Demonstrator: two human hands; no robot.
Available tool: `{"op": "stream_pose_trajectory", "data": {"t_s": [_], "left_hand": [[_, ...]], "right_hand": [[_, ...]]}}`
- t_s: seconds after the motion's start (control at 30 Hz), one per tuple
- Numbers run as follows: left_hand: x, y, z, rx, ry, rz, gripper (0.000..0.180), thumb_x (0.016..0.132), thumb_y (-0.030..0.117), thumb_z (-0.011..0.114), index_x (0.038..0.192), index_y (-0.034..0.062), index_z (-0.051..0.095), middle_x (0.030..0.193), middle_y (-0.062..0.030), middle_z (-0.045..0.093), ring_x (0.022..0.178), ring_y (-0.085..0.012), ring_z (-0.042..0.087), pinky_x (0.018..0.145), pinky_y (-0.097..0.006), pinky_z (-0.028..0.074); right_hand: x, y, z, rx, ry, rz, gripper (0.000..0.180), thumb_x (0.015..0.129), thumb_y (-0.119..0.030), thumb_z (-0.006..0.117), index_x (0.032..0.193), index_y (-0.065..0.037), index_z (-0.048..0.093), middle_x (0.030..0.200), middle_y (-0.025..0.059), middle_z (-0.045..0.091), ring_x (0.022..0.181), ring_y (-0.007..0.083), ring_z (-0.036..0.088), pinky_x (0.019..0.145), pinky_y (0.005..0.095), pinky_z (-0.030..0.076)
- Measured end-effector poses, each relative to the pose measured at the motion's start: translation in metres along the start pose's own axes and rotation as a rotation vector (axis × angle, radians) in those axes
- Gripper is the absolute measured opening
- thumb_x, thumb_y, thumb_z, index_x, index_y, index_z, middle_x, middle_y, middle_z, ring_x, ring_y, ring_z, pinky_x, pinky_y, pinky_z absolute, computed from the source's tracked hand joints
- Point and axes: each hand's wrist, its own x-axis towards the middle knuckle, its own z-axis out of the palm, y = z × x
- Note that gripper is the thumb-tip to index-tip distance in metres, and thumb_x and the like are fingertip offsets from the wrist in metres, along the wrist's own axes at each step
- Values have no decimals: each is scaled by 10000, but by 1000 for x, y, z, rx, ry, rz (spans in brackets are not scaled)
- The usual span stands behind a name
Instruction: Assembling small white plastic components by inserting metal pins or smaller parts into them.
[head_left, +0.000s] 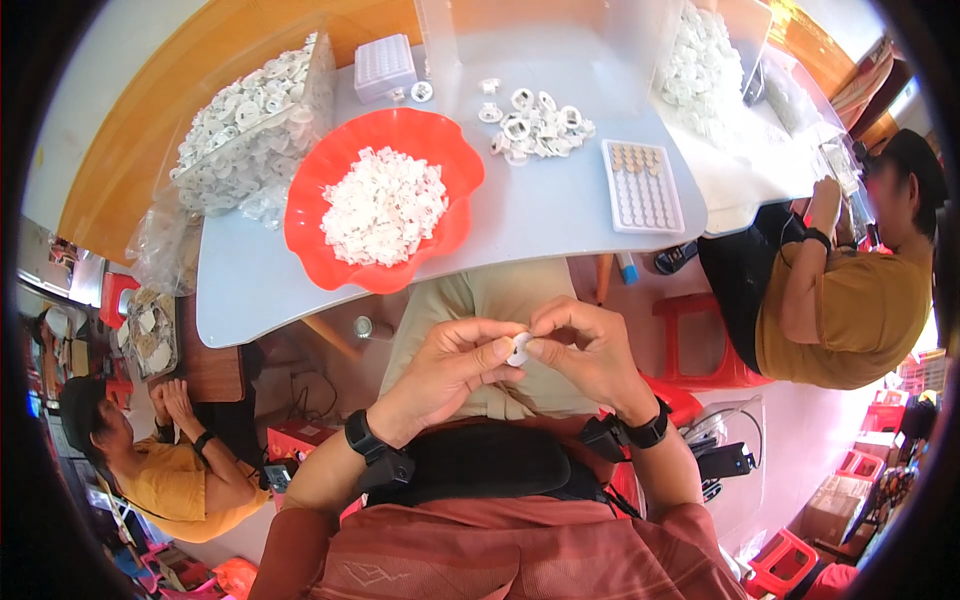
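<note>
At the centre of the frame, just below the edge of the pale table [540,215], the left hand [445,372] and right hand [592,350] both pinch one small white part [520,350] between thumb and fingers. Above and to the left, a red wavy-rimmed bowl [466,180] holds heaped white pieces [383,207]; at upper centre lies a loose pile of white round parts [542,128], with a white tray [650,229] toward the upper right

One held white part [519,350]; one red bowl [464,170]; two co-workers [860,310] [185,485].
</note>
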Motion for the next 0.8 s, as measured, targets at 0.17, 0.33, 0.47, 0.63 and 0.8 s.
{"op": "stream_pose_trajectory", "data": {"t_s": [0.17, 0.33, 0.47, 0.63, 0.8], "left_hand": [[-9, 13, 5, 94, 1, 56, 270, 958, 132, 645, 1193, -1, 649, 1112, -90, 672, 972, -154, 663, 847, -305, 572], [-18, 38, 7, 235, 45, 116, 246, 933, 71, 655, 1153, -38, 658, 1126, -130, 665, 994, -184, 662, 868, -347, 588], [-29, 59, 9, 274, 53, 223, 230, 914, 53, 671, 1132, -21, 676, 1135, -142, 665, 991, -194, 664, 866, -360, 591], [-42, 102, 5, 382, 84, 456, 245, 899, -3, 672, 1144, 2, 680, 1118, -84, 668, 996, -133, 626, 866, -298, 557], [-54, 173, -21, 881, 363, 683, 224, 888, 1, 688, 1111, -1, 689, 1138, -80, 664, 1008, -97, 604, 835, -260, 535]], "right_hand": [[3, -10, 3, -23, -29, -71, 133, 873, -31, 718, 984, -4, 650, 997, 58, 644, 930, 129, 617, 826, 276, 516], [5, -31, 13, -16, -71, -157, 278, 821, 10, 751, 1074, -19, 641, 1124, 119, 608, 846, 129, 622, 758, 274, 526], [4, -29, 19, -57, -61, -210, 329, 804, 21, 758, 1106, -27, 636, 1156, 139, 592, 797, 123, 619, 723, 271, 524], [5, -24, 19, -125, -85, -186, 284, 807, 39, 742, 1068, -16, 643, 1097, 124, 620, 781, 135, 623, 710, 262, 520], [4, -28, 20, -170, -93, -179, 219, 815, 44, 725, 1016, -8, 656, 1035, 106, 643, 800, 137, 625, 725, 261, 518]]}}
